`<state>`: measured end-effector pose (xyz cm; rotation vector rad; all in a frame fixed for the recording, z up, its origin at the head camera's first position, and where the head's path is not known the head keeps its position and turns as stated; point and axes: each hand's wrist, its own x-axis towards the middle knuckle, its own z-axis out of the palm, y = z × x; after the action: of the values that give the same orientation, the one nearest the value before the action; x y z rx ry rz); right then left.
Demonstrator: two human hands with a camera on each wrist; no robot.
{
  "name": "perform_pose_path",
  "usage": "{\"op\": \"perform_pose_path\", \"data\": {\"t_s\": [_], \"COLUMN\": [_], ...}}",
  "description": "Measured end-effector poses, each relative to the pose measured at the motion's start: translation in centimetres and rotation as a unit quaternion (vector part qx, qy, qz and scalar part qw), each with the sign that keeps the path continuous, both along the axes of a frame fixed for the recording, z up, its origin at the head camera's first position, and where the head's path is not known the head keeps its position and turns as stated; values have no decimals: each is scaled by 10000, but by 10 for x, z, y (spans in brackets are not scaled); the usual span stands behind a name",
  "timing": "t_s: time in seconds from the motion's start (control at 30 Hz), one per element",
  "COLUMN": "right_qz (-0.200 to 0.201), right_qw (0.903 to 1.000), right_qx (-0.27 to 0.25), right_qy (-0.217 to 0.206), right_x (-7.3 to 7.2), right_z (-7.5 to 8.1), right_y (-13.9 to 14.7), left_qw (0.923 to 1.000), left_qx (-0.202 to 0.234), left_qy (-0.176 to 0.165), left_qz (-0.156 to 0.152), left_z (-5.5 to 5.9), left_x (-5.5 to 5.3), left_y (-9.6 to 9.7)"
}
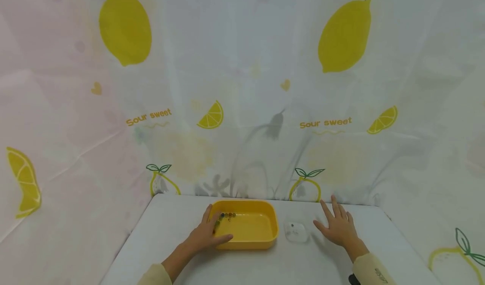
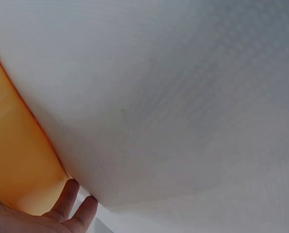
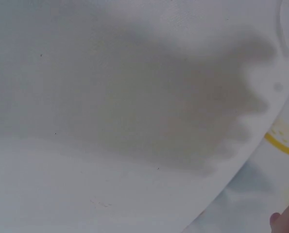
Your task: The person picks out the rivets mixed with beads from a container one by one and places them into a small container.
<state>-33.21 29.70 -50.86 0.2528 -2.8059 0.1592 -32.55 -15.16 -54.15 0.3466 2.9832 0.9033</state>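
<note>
A shallow yellow tray (image 1: pixel 250 245) sits on the white table in the head view. Along its left end and back wall runs a curved row of small, dark greenish round beads (image 1: pixel 228 215), partly hidden by fingers. My left hand (image 1: pixel 202 234) grips the tray's left end, thumb over the front left corner; in the left wrist view two fingertips (image 2: pixel 88 206) lie at the tray's outer side. To the right of the tray lies a small clear square dish (image 1: pixel 297 232) with a few tiny dark specks. My right hand (image 1: pixel 339 228), fingers spread and holding nothing, hovers right of it.
The white tabletop (image 1: pixel 295 268) ends at a back edge against a hanging cloth (image 1: pixel 246 87) printed with lemons. More of this cloth hangs at the left and right sides. A hand shadow falls on the table in the right wrist view.
</note>
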Motion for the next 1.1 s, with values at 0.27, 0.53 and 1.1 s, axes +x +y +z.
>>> {"op": "perform_pose_path", "data": {"t_s": [0.27,0.53,1.1], "right_qz": [119,160,96], "right_qw": [9999,9998,9993], "right_qx": [-62,15,240], "right_qy": [-7,74,283], "right_x": [-2,-5,-2], "right_z": [2,-7,-6], "right_y": [-6,-5,9], "left_qw": [10000,9999,9998], "left_qx": [-24,116,175], "left_qy": [21,69,-52], "left_qz": [30,42,-119], "left_z": [1,-1,3], "left_x": [-7,-5,3], "left_y": [-3,-3,1]}}
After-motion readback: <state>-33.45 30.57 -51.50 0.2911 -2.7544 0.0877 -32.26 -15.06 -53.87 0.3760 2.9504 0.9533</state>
